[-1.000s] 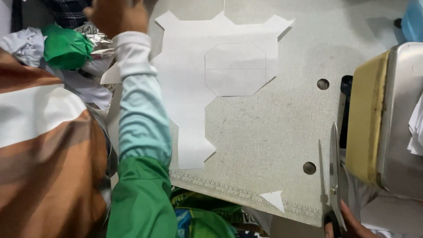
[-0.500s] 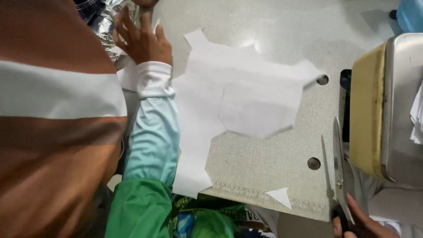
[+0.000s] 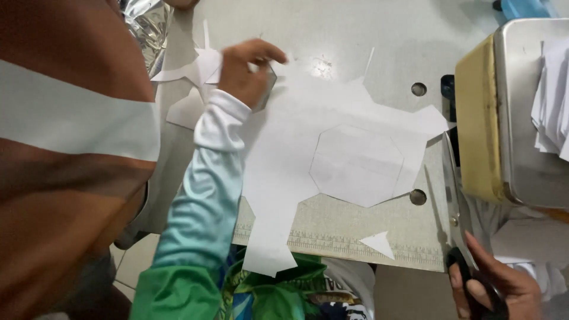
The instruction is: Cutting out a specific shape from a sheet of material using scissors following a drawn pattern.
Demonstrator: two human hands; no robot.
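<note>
A large white paper sheet (image 3: 284,154), cut into an irregular shape with a pencilled octagon (image 3: 355,166) on it, lies on the grey table (image 3: 332,35). My left hand (image 3: 244,70), in a white, teal and green sleeve, grips the sheet's upper left corner with curled fingers. My right hand (image 3: 495,287) at the bottom right holds black-handled scissors (image 3: 453,189). Their blades are together and point away from me along the sheet's right edge.
A small paper triangle (image 3: 379,243) lies by the ruler strip on the table's front edge. A metal box with a yellow side (image 3: 504,118) stands at the right. Paper scraps (image 3: 186,74) and foil (image 3: 145,24) lie at the top left. Brown-and-white striped cloth (image 3: 59,148) fills the left.
My left hand came back from the far left and took the sheet's upper left corner. The sheet has shifted and turned on the table. My right hand still holds the scissors at the lower right.
</note>
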